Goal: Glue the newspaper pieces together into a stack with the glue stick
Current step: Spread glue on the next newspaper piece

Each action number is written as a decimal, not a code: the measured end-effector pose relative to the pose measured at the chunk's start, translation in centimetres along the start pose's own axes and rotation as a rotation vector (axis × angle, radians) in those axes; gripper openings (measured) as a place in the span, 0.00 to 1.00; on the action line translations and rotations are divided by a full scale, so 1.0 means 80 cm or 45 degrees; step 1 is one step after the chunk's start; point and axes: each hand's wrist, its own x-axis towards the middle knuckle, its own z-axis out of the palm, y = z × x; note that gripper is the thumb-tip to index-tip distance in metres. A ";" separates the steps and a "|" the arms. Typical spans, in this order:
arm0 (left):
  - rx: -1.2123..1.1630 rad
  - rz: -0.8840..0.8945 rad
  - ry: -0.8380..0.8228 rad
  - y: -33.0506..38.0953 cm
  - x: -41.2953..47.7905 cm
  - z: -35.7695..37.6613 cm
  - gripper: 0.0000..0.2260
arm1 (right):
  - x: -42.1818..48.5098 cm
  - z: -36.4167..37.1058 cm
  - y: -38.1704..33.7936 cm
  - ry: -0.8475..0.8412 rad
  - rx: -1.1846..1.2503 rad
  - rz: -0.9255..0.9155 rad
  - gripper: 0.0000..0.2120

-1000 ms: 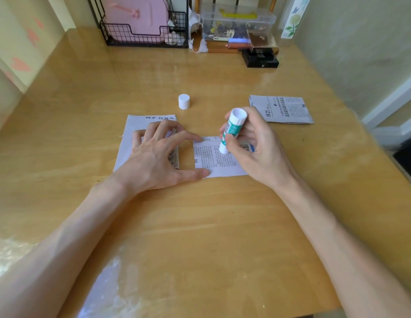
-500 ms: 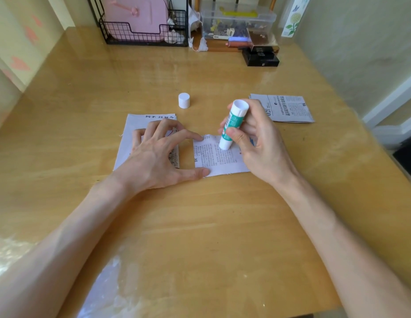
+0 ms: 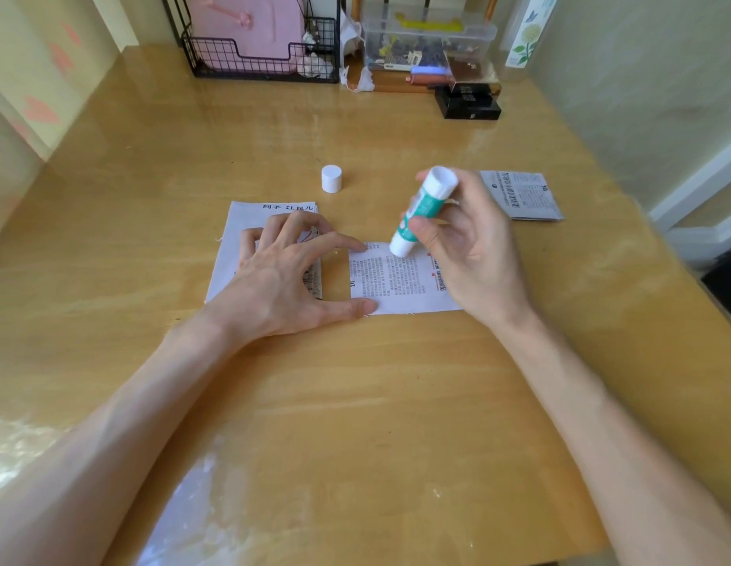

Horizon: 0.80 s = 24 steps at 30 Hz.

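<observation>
At worktop centre, right hand grips the glue stick, long axis 1-to-7 o'clock, tip down at the paper; left hand, spread wide, pins its 9 o'clock edge.

The left hand covers much of the left paper; the right hand hides the right edge of the middle paper. In the box at top centre, contents are too small to tell.
</observation>
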 end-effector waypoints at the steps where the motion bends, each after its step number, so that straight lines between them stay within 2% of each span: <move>1: 0.003 0.002 0.007 0.000 -0.001 0.001 0.35 | -0.001 0.005 0.000 -0.047 -0.019 -0.012 0.14; 7: 0.009 -0.005 0.032 0.000 0.001 -0.002 0.35 | -0.006 0.021 0.000 -0.205 -0.085 0.007 0.16; 10: 0.049 0.005 0.051 -0.001 0.000 -0.003 0.36 | -0.003 0.024 -0.002 -0.261 -0.138 -0.009 0.12; 16: 0.037 -0.010 0.044 0.000 -0.001 -0.002 0.36 | 0.004 0.031 -0.002 -0.157 -0.241 0.034 0.13; 24: 0.008 -0.016 0.007 -0.002 -0.002 -0.001 0.35 | 0.004 0.029 0.002 -0.168 -0.446 -0.038 0.12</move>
